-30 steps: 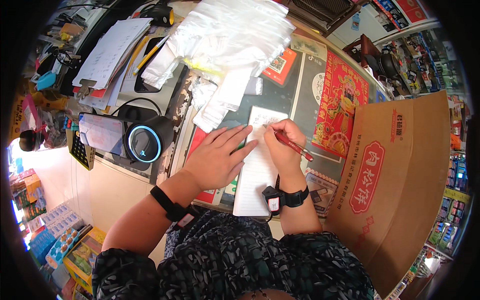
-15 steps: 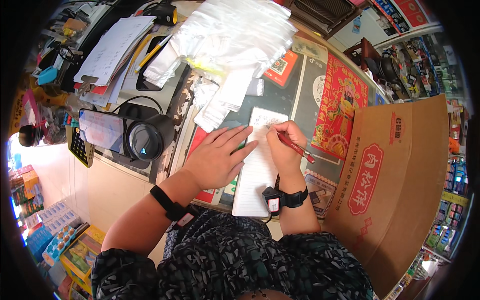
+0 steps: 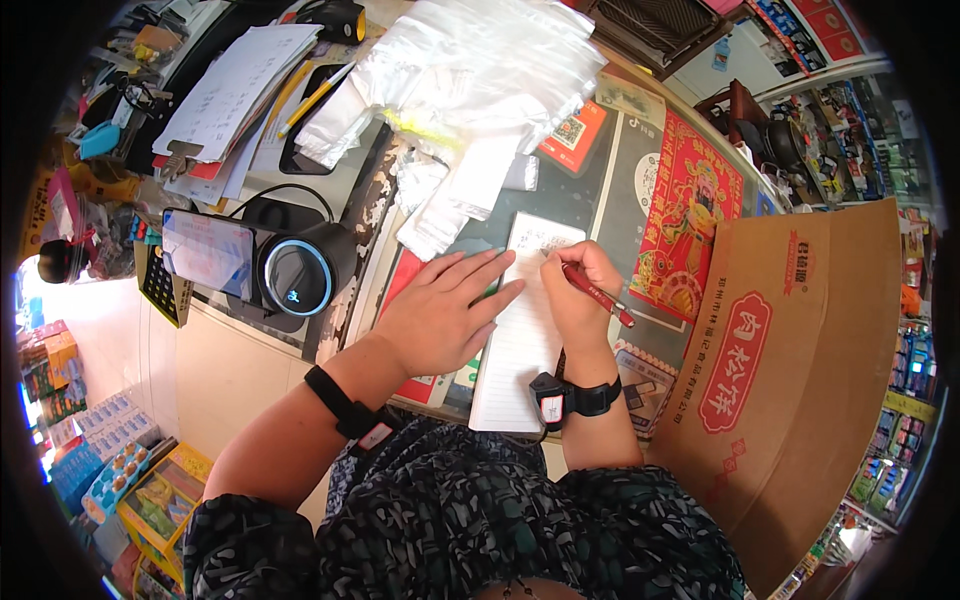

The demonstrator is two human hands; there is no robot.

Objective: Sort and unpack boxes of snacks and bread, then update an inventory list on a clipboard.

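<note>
The left hand (image 3: pixel 435 316) lay splayed, empty; the right hand (image 3: pixel 577 308) pinched a red pen (image 3: pixel 600 294). The lined notepad (image 3: pixel 510 372) could skew if the left lifted.

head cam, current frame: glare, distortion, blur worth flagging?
Head view: dark fisheye rim, cardboard box edge bowed at right; head view: plastic bags washed near white in places; head view: left hand, right hand and red pen look fairly sharp, writing on the notepad too small to read.
</note>
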